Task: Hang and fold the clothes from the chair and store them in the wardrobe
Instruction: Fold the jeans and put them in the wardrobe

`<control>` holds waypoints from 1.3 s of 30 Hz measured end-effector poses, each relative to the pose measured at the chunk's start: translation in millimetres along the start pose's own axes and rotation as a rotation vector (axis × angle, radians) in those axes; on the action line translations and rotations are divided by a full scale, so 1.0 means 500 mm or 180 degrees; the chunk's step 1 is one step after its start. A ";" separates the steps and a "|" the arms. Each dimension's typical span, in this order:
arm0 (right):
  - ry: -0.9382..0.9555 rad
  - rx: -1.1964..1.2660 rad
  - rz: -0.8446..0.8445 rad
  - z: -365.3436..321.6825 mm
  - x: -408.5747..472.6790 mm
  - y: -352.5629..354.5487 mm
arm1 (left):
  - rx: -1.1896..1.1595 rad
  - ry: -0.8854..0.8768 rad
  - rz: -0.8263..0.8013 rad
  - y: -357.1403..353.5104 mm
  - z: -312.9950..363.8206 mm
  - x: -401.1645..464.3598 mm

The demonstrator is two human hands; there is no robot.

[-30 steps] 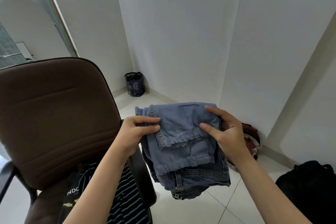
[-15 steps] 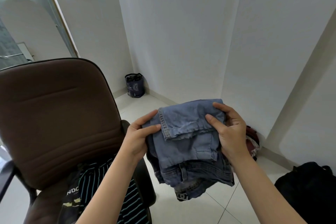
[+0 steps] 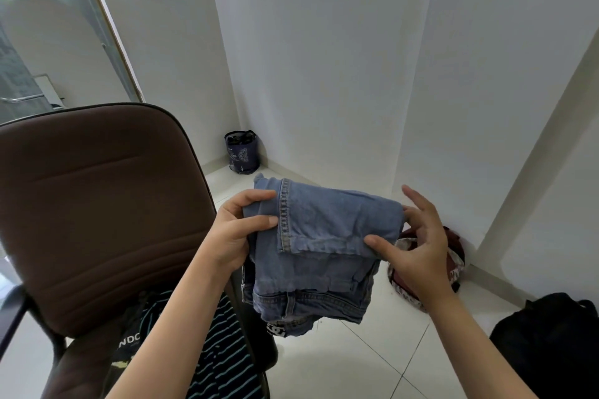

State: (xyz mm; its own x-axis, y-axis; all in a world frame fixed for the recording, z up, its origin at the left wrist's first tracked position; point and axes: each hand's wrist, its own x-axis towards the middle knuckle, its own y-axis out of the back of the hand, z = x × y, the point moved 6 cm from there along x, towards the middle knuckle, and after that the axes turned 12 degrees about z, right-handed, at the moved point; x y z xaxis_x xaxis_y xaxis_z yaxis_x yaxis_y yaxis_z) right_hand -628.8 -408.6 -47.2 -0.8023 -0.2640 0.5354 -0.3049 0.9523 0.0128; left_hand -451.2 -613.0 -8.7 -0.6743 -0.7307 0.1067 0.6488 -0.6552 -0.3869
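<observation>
Two hands hold folded blue jeans (image 3: 324, 243) in mid-air, right of the brown chair (image 3: 97, 204); striped shirt (image 3: 220, 353) lies on the chair seat, near left; left hand (image 3: 236, 230) pinches the jeans' left edge, thumb above, fingers curled round the cloth; right hand (image 3: 418, 243) has fingers spread, thumb pressing the right edge; dark bag (image 3: 551, 343) on the floor, near right.

The striped garment (image 3: 223, 363) on the chair (image 3: 97, 204) runs off frame.
</observation>
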 end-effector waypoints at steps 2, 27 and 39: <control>-0.0036 0.0299 -0.0074 -0.006 -0.011 -0.017 | -0.0099 0.0045 0.0026 -0.003 0.003 0.001; 0.0420 0.0713 -0.0006 -0.094 -0.039 -0.059 | 0.1438 0.0738 0.0339 0.043 -0.026 -0.006; 0.0353 0.0798 -0.0168 -0.082 -0.057 -0.055 | 0.0512 0.0809 -0.0059 -0.053 0.033 -0.111</control>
State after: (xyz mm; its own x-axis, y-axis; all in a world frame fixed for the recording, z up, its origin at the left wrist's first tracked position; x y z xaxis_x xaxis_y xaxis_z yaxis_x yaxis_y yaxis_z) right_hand -576.2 -421.1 -28.3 -0.7251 -0.2809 0.6288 -0.4733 0.8664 -0.1588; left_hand -425.2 -558.5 10.5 -0.7400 -0.6603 -0.1281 0.6695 -0.7048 -0.2347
